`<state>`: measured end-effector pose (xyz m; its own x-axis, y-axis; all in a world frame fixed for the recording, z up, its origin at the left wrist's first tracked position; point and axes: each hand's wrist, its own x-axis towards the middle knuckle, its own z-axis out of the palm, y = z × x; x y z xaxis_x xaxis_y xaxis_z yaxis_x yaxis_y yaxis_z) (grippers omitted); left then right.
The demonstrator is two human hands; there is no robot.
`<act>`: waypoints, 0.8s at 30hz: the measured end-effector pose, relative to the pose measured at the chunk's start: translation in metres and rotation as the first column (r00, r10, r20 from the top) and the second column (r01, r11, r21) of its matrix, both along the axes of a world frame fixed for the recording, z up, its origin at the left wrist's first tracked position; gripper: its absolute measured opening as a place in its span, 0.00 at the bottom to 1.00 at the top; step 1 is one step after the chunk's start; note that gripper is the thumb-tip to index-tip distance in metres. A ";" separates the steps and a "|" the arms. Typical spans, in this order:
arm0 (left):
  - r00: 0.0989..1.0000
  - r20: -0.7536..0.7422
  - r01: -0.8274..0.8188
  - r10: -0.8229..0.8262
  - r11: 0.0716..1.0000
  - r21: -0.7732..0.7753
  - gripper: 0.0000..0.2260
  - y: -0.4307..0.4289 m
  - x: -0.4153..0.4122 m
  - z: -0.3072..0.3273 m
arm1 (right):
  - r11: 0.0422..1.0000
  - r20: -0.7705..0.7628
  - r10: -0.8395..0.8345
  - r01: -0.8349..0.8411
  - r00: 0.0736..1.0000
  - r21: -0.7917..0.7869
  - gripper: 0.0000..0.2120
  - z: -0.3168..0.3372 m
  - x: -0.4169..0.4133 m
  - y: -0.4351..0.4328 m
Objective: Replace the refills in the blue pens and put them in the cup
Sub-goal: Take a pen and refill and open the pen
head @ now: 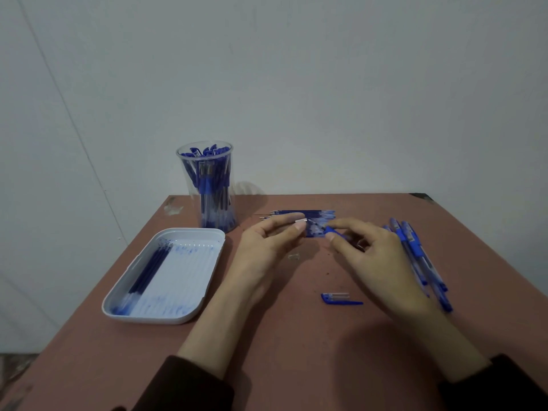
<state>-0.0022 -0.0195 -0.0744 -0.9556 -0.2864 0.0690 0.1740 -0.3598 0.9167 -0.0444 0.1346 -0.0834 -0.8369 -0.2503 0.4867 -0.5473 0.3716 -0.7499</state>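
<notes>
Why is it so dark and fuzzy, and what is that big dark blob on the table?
In the head view the light is dim and bluish; the pen pinched between the left hand and right hand is blurred; the blob on the table is a soft shadow beside the right forearm; the wide lens bends the wall line at left.

We see a reddish-brown table, a clear cup of blue pens standing far left, a white tray with tray refills nearer left, a row of refills far middle, loose pens piled at right, a blue pen cap near the middle.
</notes>
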 end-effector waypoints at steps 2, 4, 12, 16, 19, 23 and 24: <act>1.000 -0.003 0.016 -0.016 1.000 0.007 0.05 0.000 0.001 0.001 | 1.000 -0.012 -0.004 0.004 1.000 0.015 0.07 0.000 0.000 0.000; 0.999 -0.007 0.032 -0.032 0.999 -0.009 0.05 -0.001 0.001 0.000 | 0.999 -0.029 -0.005 0.006 1.000 0.043 0.08 0.002 0.002 0.000; 1.000 0.004 0.015 -0.014 0.964 -0.265 0.05 0.000 0.000 -0.006 | 0.982 -0.193 0.029 0.008 0.981 0.190 0.09 0.003 0.005 0.000; 0.999 -0.032 0.011 -0.016 0.987 -0.159 0.14 0.000 -0.001 -0.004 | 0.997 -0.006 0.052 -0.052 0.999 0.050 0.07 0.005 0.008 -0.003; 0.998 -0.058 0.034 -0.038 0.997 -0.067 0.19 0.002 0.000 -0.004 | 0.997 0.069 0.076 -0.078 0.995 0.028 0.07 0.005 0.010 -0.005; 0.997 -0.076 0.015 -0.016 1.000 -0.016 0.19 0.001 0.000 -0.003 | 0.983 0.138 0.167 -0.155 0.976 -0.096 0.07 0.006 0.011 -0.006; 0.998 -0.069 0.003 -0.006 0.999 -0.046 0.15 0.001 -0.001 -0.003 | 0.979 0.139 0.180 -0.164 0.974 -0.120 0.07 0.006 0.011 -0.006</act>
<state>-0.0030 -0.0187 -0.0777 -0.9493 -0.2775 0.1475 0.2358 -0.3186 0.9181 -0.0336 0.1284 -0.0770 -0.8509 -0.3498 0.3921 -0.4754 0.1947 -0.8580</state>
